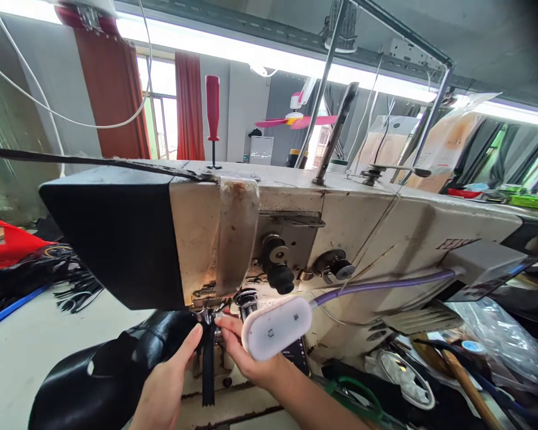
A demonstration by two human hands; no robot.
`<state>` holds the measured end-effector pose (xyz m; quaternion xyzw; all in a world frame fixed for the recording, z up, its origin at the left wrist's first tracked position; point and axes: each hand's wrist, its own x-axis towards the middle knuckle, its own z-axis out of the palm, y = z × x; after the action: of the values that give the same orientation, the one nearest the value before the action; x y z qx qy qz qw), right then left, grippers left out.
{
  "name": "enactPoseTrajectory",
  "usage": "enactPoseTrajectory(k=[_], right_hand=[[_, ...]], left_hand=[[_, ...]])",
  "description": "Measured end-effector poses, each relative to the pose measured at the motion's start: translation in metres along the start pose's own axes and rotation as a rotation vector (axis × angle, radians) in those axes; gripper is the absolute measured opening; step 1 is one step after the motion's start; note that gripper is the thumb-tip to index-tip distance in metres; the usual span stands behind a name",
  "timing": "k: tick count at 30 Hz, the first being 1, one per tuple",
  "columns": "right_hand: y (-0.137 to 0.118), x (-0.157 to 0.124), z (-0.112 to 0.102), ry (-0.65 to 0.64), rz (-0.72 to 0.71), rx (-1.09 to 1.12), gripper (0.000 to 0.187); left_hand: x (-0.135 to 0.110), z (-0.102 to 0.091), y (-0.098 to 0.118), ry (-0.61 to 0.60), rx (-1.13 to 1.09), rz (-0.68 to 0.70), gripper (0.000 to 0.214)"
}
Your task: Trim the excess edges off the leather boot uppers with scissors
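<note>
My left hand (173, 373) grips the edge of a shiny black leather boot upper (116, 358), thumb on top and the other fingers mostly hidden. A black zipper (208, 370) hangs down between my hands, its upper end under the needle area of a sewing machine (291, 239). My right hand (246, 346) is closed, with thumb and index finger pinched at the zipper's right edge near the presser foot. A white oval lamp (278, 328) hides part of the right hand.
A red-handled screwdriver (213, 107) stands upright on the machine head. A purple flexible arm (385, 285) carries the lamp. Green-handled scissors (356, 397), a wooden-handled tool (470, 382) and clutter lie at right. Black cords (78, 286) and a red bag (9, 245) lie at left.
</note>
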<state>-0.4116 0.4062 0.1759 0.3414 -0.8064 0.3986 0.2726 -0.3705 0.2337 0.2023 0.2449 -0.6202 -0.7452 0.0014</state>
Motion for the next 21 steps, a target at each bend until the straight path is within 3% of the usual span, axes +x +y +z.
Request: enactPoseTrajectory(k=[5,10,16,21], right_hand=[[0.003,0.000,0.003,0.007,-0.027,0.008,0.029],[0.002,0.003,0.005,0.009,-0.036,0.013,0.030],[-0.003,0.007,0.001,-0.020,-0.043,0.021,0.029],[-0.002,0.010,0.003,-0.077,-0.008,-0.003,0.021]], left_hand=[[0.001,0.014,-0.002,0.017,-0.143,0.044,0.034],[0.015,0.026,0.000,-0.074,-0.211,0.078,0.031],[0.021,0.020,0.009,-0.099,-0.172,0.085,0.022],[0.026,0.019,0.002,-0.023,-0.092,0.095,0.024]])
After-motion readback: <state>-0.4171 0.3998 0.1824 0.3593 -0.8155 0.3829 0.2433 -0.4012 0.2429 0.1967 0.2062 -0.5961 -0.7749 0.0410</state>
